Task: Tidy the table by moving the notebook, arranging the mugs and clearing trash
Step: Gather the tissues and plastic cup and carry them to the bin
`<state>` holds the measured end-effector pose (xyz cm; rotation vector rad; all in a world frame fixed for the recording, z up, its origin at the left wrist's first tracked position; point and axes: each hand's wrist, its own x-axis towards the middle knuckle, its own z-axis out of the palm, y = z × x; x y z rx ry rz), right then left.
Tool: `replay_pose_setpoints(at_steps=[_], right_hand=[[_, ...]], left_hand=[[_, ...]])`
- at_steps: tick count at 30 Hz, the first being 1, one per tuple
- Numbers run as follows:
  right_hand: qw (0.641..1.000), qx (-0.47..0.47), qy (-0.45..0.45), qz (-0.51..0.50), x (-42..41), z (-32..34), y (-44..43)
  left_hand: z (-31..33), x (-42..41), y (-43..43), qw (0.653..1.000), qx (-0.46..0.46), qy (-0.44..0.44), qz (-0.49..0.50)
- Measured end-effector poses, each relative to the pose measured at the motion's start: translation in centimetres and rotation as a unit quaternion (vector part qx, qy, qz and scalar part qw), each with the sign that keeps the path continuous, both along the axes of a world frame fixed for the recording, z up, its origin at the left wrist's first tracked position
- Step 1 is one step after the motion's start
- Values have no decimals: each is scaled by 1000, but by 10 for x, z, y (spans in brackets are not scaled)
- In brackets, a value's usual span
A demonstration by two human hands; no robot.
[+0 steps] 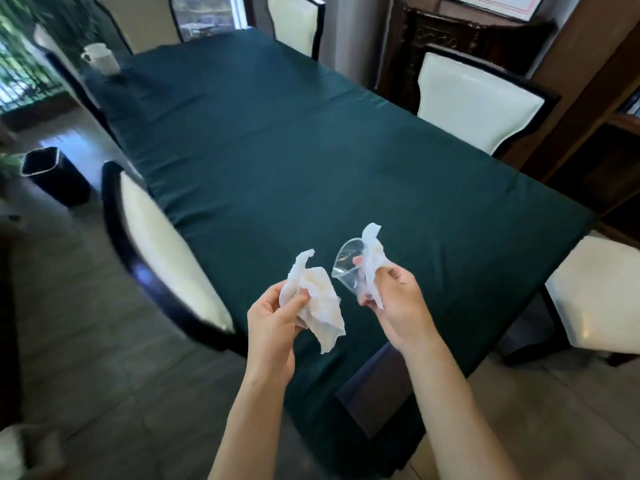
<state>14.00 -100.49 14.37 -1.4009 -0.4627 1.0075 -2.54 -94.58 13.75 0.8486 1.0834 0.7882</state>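
My left hand (277, 320) is shut on a crumpled white tissue (320, 306), held above the near corner of the table with the dark green cloth (294, 140). My right hand (394, 299) grips a clear plastic cup (348, 263) tilted on its side, together with a second white tissue (374, 251) pressed against the cup. White mugs (102, 58), blurred, stand at the far left corner of the table. No notebook is in view.
A black waste bin (52, 174) stands on the floor to the left, beyond a cream chair with a dark frame (166, 251). More cream chairs (478, 105) line the right side and far end. A dark wooden cabinet (450, 36) stands at the back right.
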Motion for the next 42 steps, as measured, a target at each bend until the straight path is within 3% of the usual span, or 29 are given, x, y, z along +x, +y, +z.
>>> replay_pose_setpoints(at_steps=[6, 13, 18, 25, 33, 42], right_hand=[[990, 27, -29, 135, -165, 44, 1], [946, 52, -66, 312, -299, 62, 24], [925, 53, -90, 364, -367, 55, 43], [927, 54, 26, 369, -396, 37, 82], [954, 64, 41, 289, -393, 23, 192], [958, 59, 80, 270, -385, 34, 329]], left_hand=[[33, -137, -27, 992, 21, -98, 79], [51, -289, -41, 967, 38, -98, 232], [58, -347, -46, 945, 39, -112, 304], [42, -386, -20, 926, 10, -83, 367], [34, -404, 88, 918, 19, -51, 393], [50, -415, 227, 912, 37, -22, 409]])
